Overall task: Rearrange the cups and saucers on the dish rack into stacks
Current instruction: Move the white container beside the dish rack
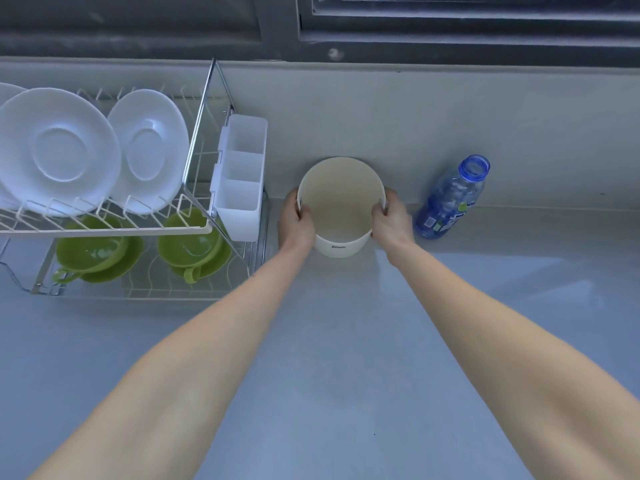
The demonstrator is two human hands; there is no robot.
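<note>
A two-tier wire dish rack [104, 230] stands at the left of the counter. White saucers [59, 150] stand upright in its top tier, another white saucer [149, 150] beside them. On the lower tier two green cups sit on green saucers: one set [93, 252] at left, one set [192, 244] at right. My left hand [294, 220] and my right hand [393, 218] grip opposite sides of an empty white round container [341, 209] that stands on the counter to the right of the rack.
A white cutlery holder [240, 174] with three compartments hangs on the rack's right end. A blue plastic bottle [450, 199] without a cap stands right of the container, against the grey wall. A window frame runs above.
</note>
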